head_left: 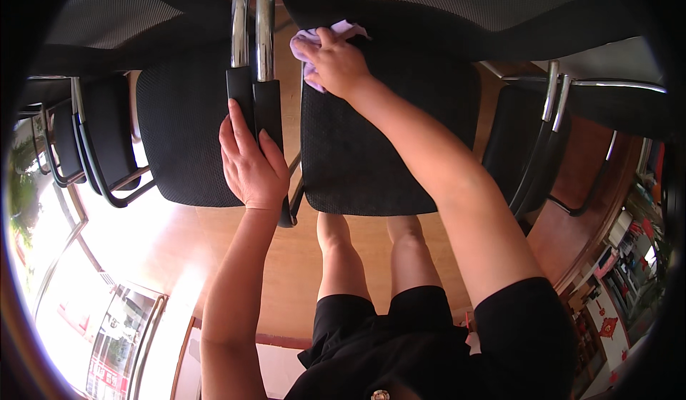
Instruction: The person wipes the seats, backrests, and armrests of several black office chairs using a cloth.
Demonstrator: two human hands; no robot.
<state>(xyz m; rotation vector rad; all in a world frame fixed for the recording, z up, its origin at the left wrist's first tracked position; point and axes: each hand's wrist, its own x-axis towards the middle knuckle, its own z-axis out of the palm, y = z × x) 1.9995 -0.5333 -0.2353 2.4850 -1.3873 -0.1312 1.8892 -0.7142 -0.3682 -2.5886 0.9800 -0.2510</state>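
So this was mid-wipe on the black mesh chair seat [371, 150]. The right hand [334, 63] was bunched tight around a pale lilac cloth [314, 43], pressing it down at the far edge of that seat, right where the seat met the backrest [471, 3]. The left hand [250, 161] was lying flat, fingers together and not gripping, on the padded armrest [261, 111] just left of the seat, looked like it was steadying the chair. A second mesh chair [182, 139] sat touching-close on the left of the seat, chrome arm tubes [250, 21] side by side between them.

My read: the wiping had only covered the far strip. Next move probably called for dragging the cloth back toward the near edge of the seat, keeping pressure even, with the left hand holding the chair from rolling.
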